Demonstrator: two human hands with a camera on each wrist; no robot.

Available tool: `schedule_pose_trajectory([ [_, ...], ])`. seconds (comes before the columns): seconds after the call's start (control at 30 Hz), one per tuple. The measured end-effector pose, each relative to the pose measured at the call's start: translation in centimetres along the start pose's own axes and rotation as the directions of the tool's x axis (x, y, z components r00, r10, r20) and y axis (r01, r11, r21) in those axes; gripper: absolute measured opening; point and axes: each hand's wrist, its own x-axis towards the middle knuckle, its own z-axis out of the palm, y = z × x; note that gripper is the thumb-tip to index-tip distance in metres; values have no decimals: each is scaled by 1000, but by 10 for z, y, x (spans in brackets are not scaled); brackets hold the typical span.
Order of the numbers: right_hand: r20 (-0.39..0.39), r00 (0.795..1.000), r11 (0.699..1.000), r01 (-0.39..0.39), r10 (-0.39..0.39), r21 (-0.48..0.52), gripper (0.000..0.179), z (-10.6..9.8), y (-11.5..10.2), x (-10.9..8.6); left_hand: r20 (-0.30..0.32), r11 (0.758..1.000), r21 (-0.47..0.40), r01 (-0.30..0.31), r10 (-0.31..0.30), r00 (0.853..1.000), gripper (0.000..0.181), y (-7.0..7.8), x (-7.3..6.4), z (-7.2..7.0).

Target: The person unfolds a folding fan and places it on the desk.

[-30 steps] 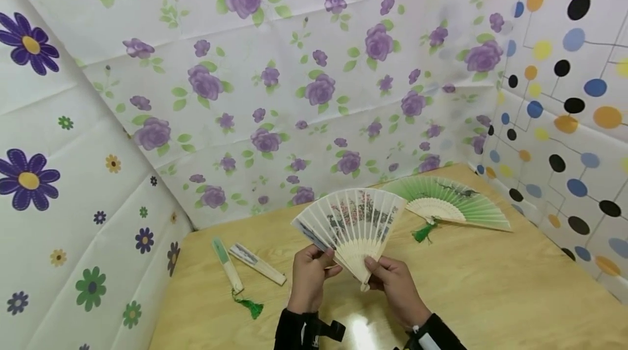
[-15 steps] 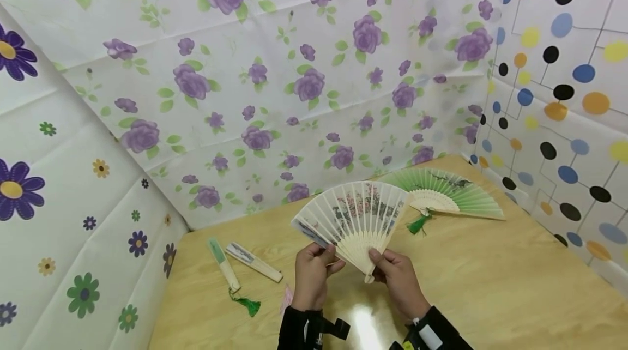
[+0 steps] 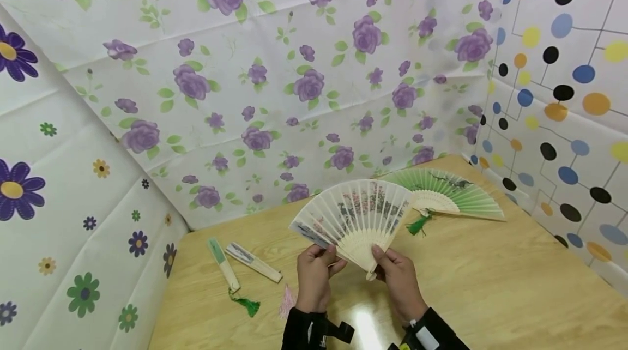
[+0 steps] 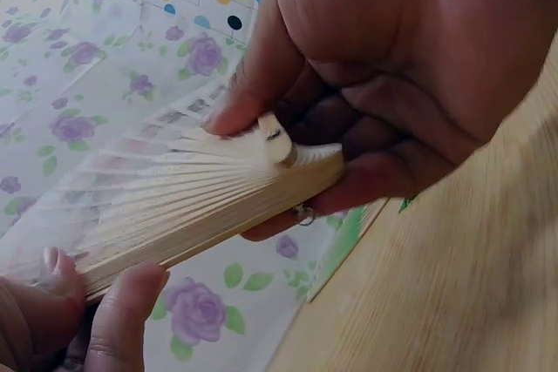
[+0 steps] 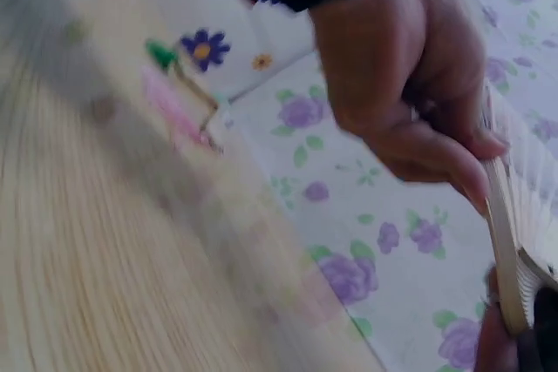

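A white folding fan (image 3: pixel 360 211) with a print of pink blossoms and dark foliage is spread out above the table. My left hand (image 3: pixel 314 279) pinches its left outer rib between thumb and fingers. Near the pivot, my right hand (image 3: pixel 401 287) grips the pale slatted base, thumb on the near face. In the left wrist view the ribs (image 4: pixel 200 202) fan out from the pivot, which lies against my right hand (image 4: pixel 392 67). The right wrist view shows my left hand (image 5: pixel 410 84) on the outer rib (image 5: pixel 501 224).
An open green folding fan (image 3: pixel 461 194) with a green tassel (image 3: pixel 418 224) lies at the back right. Two folded fans, one green-tipped (image 3: pixel 224 265) and one white-tipped (image 3: pixel 254 261), lie at left. A pink tassel (image 3: pixel 287 302) lies beside my left wrist. Patterned cloth walls (image 3: pixel 275 164) border the table.
The white fan has spread wider, its right side moving rightward along with my right hand. The head view has shifted a little. The pink tassel has come into view.
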Motion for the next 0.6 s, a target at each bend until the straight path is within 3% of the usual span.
schedule_pose_trajectory([
  [0.1, -46, 999, 1000, 0, 2, 29, 50, 2, 0, -1, -20, 1000, -13, 1, -1, 1000, 13, -1, -1, 0],
  [0.17, -35, 999, 999, 6, -5, 35, 48, 3, -2, -1, -36, 1000, -12, 0, 0, 999, 13, -1, -1, -1],
  [0.27, 35, 999, 1000, -7, 6, 29, 47, 0, -3, 2, -41, 1000, -4, -2, 2, 999, 14, 1, -1, -3],
  [0.37, 128, 991, 999, -41, 42, -12, 42, -12, -6, 7, -7, 1000, 19, -11, 11, 1000, 15, 6, -1, -5],
  [0.5, 289, 955, 996, -38, 61, -85, 32, -29, -12, 10, 55, 999, 48, -1, -2, 998, 17, 12, -2, -13],
  [0.6, 422, 904, 996, -40, 71, -82, 29, -37, -17, 12, 97, 998, 60, 16, -22, 995, 19, 15, -3, -18],
])
